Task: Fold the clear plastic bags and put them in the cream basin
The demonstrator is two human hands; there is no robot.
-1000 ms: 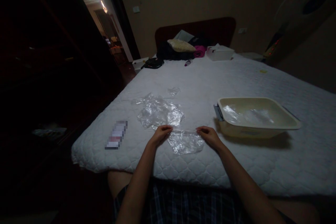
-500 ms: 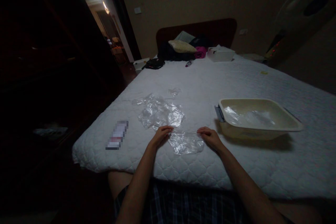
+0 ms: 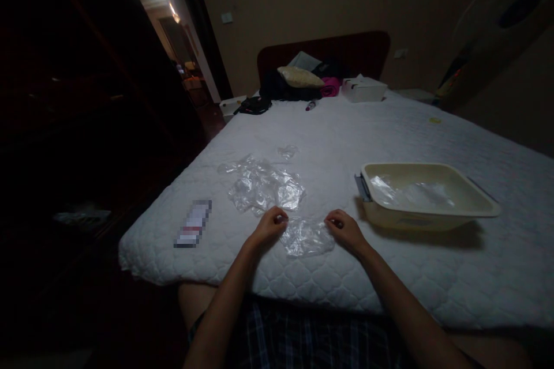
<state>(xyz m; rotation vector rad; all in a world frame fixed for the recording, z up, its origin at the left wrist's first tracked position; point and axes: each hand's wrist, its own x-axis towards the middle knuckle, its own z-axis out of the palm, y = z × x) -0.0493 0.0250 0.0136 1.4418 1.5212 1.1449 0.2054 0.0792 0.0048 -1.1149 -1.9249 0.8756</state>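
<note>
A clear plastic bag [image 3: 306, 237] lies on the white quilted bed cover between my hands. My left hand [image 3: 272, 226] pinches its upper left corner, the fingertips pressed together. At the upper right corner, my right hand [image 3: 345, 226] grips the bag between thumb and curled fingers. Just beyond my left hand is a crumpled heap of clear plastic bags [image 3: 264, 181], with a small piece of clear plastic [image 3: 287, 151] a little farther off. To the right stands a cream plastic bin [image 3: 433, 220] with a grey handle, and clear plastic bags [image 3: 415, 193] lie inside it.
A blurred-out flat rectangular item [image 3: 193, 223] lies on the bed [image 3: 160, 259] at left. Farther back are a white box [image 3: 364, 90], a pillow [image 3: 300, 76], dark clothes and a magenta roll [image 3: 330, 86]. A fan [image 3: 515, 11] stands at right.
The fingers of both hands have curled in more at the bag's top corners, and the bag's upper edge has shifted slightly. The bin and the heap of bags have stayed put.
</note>
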